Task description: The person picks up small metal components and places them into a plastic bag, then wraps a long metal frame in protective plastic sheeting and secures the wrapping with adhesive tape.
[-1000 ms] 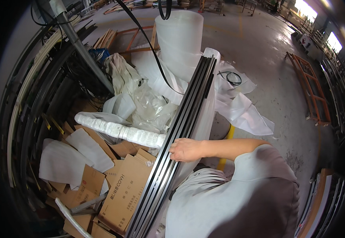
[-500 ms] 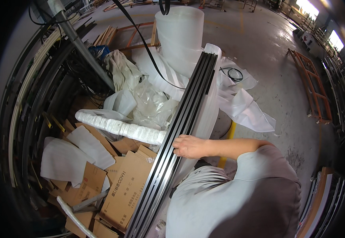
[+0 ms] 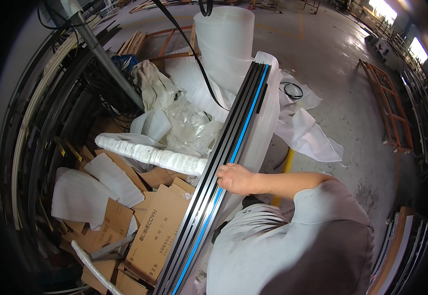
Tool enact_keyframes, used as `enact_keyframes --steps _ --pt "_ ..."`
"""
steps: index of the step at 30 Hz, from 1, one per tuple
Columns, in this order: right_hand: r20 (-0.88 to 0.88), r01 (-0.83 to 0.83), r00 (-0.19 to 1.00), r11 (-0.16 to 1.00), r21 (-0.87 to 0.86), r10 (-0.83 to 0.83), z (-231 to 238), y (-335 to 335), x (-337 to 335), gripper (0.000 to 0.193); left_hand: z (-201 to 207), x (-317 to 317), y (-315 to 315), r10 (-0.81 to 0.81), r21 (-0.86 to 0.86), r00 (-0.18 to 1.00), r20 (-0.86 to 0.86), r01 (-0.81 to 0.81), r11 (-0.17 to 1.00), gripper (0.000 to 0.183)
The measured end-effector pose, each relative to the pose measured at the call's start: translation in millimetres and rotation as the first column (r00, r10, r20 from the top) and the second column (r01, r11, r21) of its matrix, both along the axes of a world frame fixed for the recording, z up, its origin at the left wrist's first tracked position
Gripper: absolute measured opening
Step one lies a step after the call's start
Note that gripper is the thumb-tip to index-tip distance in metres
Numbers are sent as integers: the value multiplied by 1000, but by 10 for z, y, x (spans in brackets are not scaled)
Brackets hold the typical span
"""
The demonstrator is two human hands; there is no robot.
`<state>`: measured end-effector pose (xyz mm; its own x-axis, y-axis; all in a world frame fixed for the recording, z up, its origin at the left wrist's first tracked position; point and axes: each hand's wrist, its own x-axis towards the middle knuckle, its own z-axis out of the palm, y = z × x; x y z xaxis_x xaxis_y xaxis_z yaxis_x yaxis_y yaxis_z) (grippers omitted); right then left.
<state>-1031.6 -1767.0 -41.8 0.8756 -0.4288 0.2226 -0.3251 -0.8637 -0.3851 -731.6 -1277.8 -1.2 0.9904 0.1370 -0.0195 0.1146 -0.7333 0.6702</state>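
A bundle of long black metal profiles [image 3: 224,132] runs from the lower middle toward the far side, lying on a strip of white foam sheet [image 3: 265,118]. A bright blue stripe [image 3: 248,123] shows along the rightmost profile. My right hand [image 3: 236,178] reaches in from the right, its fingers curled over this blue-striped profile near mid-length; the fingertips are partly hidden. A short black piece [image 3: 261,98] lies against the bundle's right side near its far end. My left hand is out of view.
Left of the bundle are cardboard boxes [image 3: 157,231], a white wrapped tube [image 3: 150,156] and crumpled clear plastic [image 3: 189,125]. A big foam roll [image 3: 224,42] stands at the far end. A black strap [image 3: 187,46] hangs down nearby. An orange frame [image 3: 386,105] stands at right.
The rightmost profile has turned, so its blue stripe now shows on top. My right hand has stayed at nearly the same spot on it. The view has shifted slightly.
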Motion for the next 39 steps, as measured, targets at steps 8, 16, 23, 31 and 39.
enact_keyframes --steps 8,16,23,31,39 --pt "50 40 998 999 -2 -40 13 89 -61 17 -94 -385 -997 -657 216 635 407 632 745 15" --pt "49 -1 999 1000 -8 1 -2 85 -160 18 -357 -428 -1341 -862 133 496 103 852 507 8" --pt "205 764 97 205 612 -974 -626 -37 -776 40 -1374 -153 -294 -904 231 382 -191 913 336 17" --pt "-512 -441 96 -498 747 -854 -1542 -325 -1201 105 -1707 -592 -251 -347 -310 696 -629 185 933 31" --pt "-285 -565 142 -314 764 -948 -1406 -378 -1661 44 -2339 -738 -386 -54 -666 669 -741 -743 -69 44"
